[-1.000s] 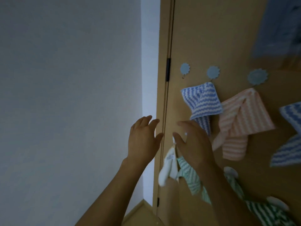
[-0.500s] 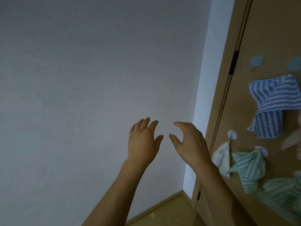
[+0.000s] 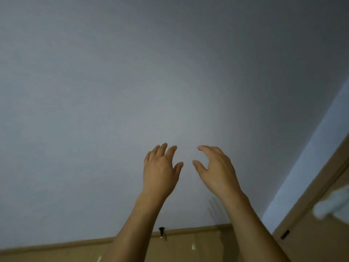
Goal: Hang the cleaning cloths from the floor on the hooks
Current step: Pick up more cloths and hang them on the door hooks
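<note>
Only left hand (image 3: 160, 173) & right hand (image 3: 217, 171) clear, fingers loosely spread, empty; blurred pale cloth (image 3: 332, 205) cut off at door.

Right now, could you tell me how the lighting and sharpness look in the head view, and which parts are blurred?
In the head view the light is dim and bluish; the pale grey wall darkens toward the upper right corner. The left hand and right hand, both empty, are fairly sharp. The white cloth on the tan door at the right edge is smeared by blur. The wide lens tilts the wooden baseboard.
</note>
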Motion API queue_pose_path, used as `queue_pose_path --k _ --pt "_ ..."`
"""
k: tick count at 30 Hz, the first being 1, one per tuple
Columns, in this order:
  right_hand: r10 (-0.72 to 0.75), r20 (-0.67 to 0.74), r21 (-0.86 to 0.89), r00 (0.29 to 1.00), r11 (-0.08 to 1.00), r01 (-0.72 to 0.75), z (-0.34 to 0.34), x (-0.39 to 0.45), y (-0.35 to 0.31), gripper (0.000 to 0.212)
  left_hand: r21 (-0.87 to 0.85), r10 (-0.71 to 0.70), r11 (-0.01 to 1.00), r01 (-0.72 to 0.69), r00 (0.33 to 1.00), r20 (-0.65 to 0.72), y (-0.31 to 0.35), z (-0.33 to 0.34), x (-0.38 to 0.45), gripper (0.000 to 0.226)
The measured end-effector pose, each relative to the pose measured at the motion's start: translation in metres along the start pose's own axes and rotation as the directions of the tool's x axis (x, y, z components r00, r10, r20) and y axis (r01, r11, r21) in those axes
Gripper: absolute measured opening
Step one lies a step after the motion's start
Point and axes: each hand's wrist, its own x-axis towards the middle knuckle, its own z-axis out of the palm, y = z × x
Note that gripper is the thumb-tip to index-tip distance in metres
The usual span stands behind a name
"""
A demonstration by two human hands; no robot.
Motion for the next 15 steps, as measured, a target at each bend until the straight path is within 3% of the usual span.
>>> queue_pose_path --k 7,15 --pt "-0.209 0.172 0.082 0.963 0.977 0.197 0.084 0.008 -0.1 0.05 0.078 -0.223 0.97 0.23 0.971 -0.083 -0.115 -0.053 -0.032 0.057" --pt "-0.445 0.315 0.228 0.838 0.893 0.389 0.182 0.023 -0.208 0.05 0.147 -0.461 0.861 0.487 0.869 -0.182 -0.227 -0.098 -0.062 0.057"
